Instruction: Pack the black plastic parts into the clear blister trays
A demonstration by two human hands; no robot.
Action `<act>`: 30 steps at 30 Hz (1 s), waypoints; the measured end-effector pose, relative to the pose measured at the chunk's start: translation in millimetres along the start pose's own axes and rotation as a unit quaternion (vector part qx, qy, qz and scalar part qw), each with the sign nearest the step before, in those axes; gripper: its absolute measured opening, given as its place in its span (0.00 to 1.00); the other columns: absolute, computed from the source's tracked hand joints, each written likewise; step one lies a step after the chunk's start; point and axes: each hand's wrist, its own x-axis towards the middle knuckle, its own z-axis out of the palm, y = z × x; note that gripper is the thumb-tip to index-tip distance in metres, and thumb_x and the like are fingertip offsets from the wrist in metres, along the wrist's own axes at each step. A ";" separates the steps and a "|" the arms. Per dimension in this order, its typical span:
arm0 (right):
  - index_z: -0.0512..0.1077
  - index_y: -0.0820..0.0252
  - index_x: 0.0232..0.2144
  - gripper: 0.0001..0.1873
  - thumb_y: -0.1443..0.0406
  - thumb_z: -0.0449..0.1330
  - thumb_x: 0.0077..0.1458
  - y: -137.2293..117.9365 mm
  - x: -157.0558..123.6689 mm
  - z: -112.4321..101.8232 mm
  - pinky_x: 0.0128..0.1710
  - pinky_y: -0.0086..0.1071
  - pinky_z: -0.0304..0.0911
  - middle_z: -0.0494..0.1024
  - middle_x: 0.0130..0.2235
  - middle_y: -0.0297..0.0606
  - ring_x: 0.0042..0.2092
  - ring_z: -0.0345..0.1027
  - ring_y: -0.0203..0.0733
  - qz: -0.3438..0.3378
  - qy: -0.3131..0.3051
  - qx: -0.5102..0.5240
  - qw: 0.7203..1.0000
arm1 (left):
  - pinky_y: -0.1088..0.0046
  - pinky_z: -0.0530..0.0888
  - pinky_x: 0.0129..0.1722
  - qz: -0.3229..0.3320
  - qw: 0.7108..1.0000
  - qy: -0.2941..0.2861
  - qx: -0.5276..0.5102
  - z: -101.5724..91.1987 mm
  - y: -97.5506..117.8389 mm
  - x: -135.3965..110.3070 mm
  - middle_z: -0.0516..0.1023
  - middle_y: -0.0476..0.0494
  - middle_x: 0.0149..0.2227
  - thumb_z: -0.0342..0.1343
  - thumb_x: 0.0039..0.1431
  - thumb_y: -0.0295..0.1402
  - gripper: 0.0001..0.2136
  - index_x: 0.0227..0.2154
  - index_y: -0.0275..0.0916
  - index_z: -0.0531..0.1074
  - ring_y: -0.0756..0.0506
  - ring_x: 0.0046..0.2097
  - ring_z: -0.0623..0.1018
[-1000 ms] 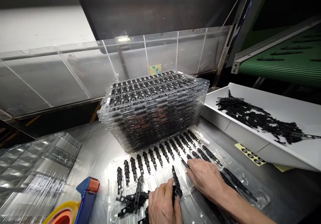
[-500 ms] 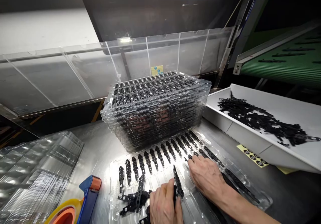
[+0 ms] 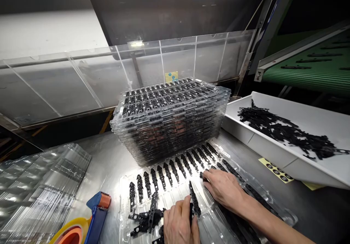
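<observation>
A clear plastic blister tray lies before me, its far row filled with slim, perforated black plastic parts. My left hand is closed at the tray's near side, with a black part between thumb and fingers. Just beyond its fingertips, another black part lies tilted. To the left, several black parts are heaped loosely on the tray. My right hand reaches into the second row, fingers pinched on a black part whose end pokes out; the remainder is hidden under the hand.
Behind the tray stands a tall stack of filled clear trays. A white bin of loose black parts is at right, beside a green conveyor. At left are stacked clear trays and a tape dispenser.
My right hand has shifted slightly left, and its fingers now curl around the end of a black part. The left hand stays almost where it was.
</observation>
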 end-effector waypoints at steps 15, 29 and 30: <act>0.73 0.55 0.33 0.11 0.75 0.55 0.58 -14.5 4.4 -6.6 0.43 0.36 0.59 0.72 0.45 0.33 0.46 0.62 0.43 -0.261 -0.037 0.104 0.959 | 0.67 0.70 0.41 -0.074 0.979 0.083 -0.174 -18.1 1.3 4.3 0.76 0.44 0.43 0.44 0.63 0.31 0.19 0.56 0.45 0.62 0.46 0.40 0.76; 0.73 0.61 0.36 0.07 0.65 0.55 0.62 -4.3 -25.6 -5.1 0.26 0.29 0.63 0.76 0.26 0.35 0.27 0.71 0.39 0.109 -0.047 0.229 0.966 | 0.66 0.69 0.48 -0.318 0.867 -0.010 -0.384 -82.0 -8.4 39.4 0.78 0.46 0.38 0.58 0.50 0.50 0.26 0.50 0.41 0.68 0.44 0.43 0.77; 0.73 0.62 0.35 0.08 0.66 0.55 0.62 -9.6 -24.1 0.1 0.27 0.31 0.64 0.76 0.27 0.37 0.27 0.71 0.41 0.114 -0.041 0.215 0.969 | 0.65 0.69 0.48 -0.314 0.871 -0.020 -0.379 -82.3 -4.6 43.6 0.78 0.45 0.40 0.57 0.51 0.49 0.26 0.50 0.42 0.67 0.43 0.44 0.76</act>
